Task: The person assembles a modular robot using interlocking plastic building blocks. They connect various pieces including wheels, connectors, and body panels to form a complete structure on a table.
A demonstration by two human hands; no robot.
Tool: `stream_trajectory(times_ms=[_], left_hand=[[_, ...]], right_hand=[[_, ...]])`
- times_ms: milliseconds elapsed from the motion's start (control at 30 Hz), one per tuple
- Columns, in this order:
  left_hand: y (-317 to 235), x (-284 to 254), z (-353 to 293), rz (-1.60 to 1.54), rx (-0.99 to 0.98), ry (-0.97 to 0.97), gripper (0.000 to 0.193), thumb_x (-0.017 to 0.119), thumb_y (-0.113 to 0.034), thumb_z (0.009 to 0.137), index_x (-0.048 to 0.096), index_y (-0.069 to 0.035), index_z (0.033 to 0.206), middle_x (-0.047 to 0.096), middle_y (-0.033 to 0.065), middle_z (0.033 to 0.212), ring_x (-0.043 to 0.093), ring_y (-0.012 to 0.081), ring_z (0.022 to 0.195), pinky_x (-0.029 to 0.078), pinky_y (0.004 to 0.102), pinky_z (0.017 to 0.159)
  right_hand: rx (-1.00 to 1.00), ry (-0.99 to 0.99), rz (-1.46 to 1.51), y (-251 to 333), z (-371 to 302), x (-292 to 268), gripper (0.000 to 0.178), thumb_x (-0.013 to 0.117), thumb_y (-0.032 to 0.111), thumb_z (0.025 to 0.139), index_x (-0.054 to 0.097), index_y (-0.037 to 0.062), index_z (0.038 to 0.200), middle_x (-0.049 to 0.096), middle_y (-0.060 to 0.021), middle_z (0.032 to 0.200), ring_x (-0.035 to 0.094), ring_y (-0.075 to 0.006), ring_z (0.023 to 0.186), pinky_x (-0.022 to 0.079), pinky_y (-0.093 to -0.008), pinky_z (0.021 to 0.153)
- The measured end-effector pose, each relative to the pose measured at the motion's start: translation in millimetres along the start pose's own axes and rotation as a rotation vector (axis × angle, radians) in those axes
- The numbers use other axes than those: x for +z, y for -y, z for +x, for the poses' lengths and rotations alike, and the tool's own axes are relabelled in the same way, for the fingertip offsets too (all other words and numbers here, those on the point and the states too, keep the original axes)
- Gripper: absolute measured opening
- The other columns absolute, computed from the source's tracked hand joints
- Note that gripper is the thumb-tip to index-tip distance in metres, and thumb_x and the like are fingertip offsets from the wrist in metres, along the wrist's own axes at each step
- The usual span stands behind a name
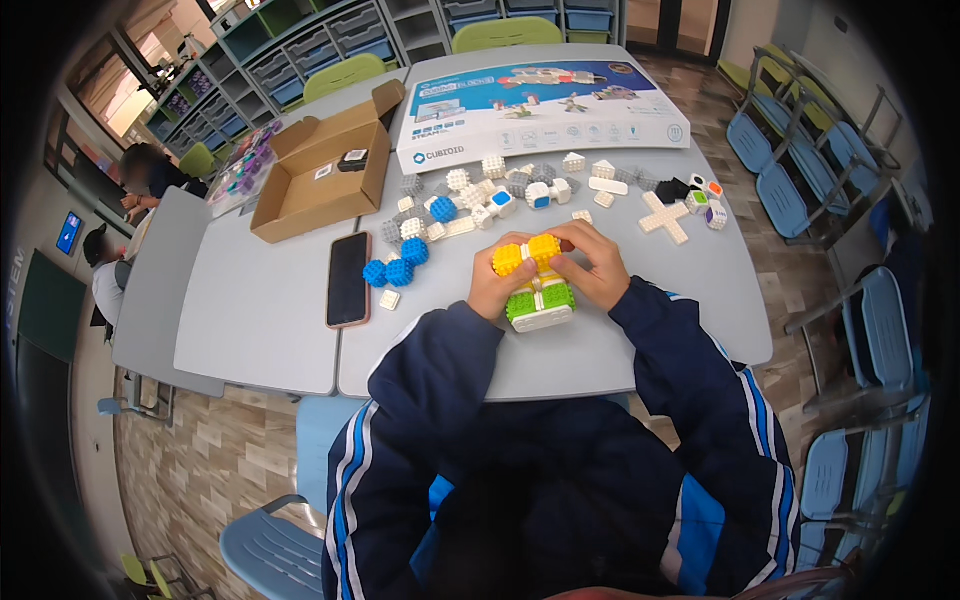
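In the head view, clock directions taken from the build [540, 300], it sits between both hands near the table's [260, 310] front edge. Two yellow blocks [544, 247] stand at its twelve o'clock end, green blocks [556, 298] and a white base [541, 320] at its six.

The left hand [490, 288] curls around its nine o'clock side, thumb against the yellow. The right hand [598, 268] pinches the right yellow block between thumb and fingers at one o'clock.

At nine lies a phone [348, 285], screen dark; nearer, also toward nine, are a white tile [390, 299] and a cluster of blue blocks [400, 272]. An open carton [275, 215] is at ten. White and grey blocks [493, 168] scatter from ten to one, below a large box [550, 140] at twelve. A white cross [664, 218] lies at two, beside small cubes [697, 202]. Chairs [781, 205] stand farther off at two.
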State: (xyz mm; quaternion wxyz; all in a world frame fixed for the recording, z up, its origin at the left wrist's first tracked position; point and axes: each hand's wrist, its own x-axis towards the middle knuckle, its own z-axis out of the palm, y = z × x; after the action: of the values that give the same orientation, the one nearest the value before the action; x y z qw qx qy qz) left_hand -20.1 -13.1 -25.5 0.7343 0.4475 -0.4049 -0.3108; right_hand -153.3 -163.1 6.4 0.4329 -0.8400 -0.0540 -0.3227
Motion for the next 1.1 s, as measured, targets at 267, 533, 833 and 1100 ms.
stream_trajectory(times_ms=[267,533,833,1100], left_hand=[[10.6,-8.6,6.2,0.056,0.094,0.048,0.042,0.068,-0.036,0.092,0.064,0.002,0.11,0.05,0.0121,0.129,0.053,0.0203,0.116,0.042,0.0345,0.1],[-3.7,0.6,5.3,0.043,-0.033,0.071,0.048,0.073,-0.02,0.087,0.053,0.0,0.126,0.049,0.0103,0.135,0.052,0.0181,0.119,0.042,0.0331,0.102],[-1.5,-11.5,12.1,0.483,0.052,0.135,0.059,0.083,-0.012,0.074,0.055,-0.004,0.124,0.054,0.0091,0.129,0.05,0.0195,0.122,0.039,0.0347,0.105],[1.6,-8.5,6.5,0.604,0.05,0.258,0.077,0.087,-0.019,0.067,0.047,-0.008,0.132,0.05,0.0111,0.131,0.047,0.0285,0.124,0.036,0.0391,0.108]], right_hand=[[0.078,-0.042,0.046,-10.8,-3.9,3.7,0.032,0.064,0.024,0.094,0.062,-0.0011,0.114,0.063,-0.0114,0.102,0.061,-0.0205,0.087,0.049,-0.0318,0.08],[0.182,-0.094,0.234,-28.4,-4.9,12.7,0.032,0.062,0.026,0.097,0.061,-0.0006,0.115,0.065,-0.0112,0.1,0.062,-0.0172,0.088,0.049,-0.032,0.081],[0.053,-0.006,-0.001,-17.3,-4.2,2.8,0.034,0.063,0.026,0.093,0.061,0.0003,0.114,0.063,-0.0127,0.099,0.058,-0.0234,0.091,0.048,-0.0336,0.081],[-0.276,0.024,-0.385,24.5,8.8,8.3,0.046,0.069,0.042,0.085,0.062,0.0016,0.105,0.061,-0.0131,0.1,0.056,-0.0296,0.09,0.048,-0.0375,0.076]])
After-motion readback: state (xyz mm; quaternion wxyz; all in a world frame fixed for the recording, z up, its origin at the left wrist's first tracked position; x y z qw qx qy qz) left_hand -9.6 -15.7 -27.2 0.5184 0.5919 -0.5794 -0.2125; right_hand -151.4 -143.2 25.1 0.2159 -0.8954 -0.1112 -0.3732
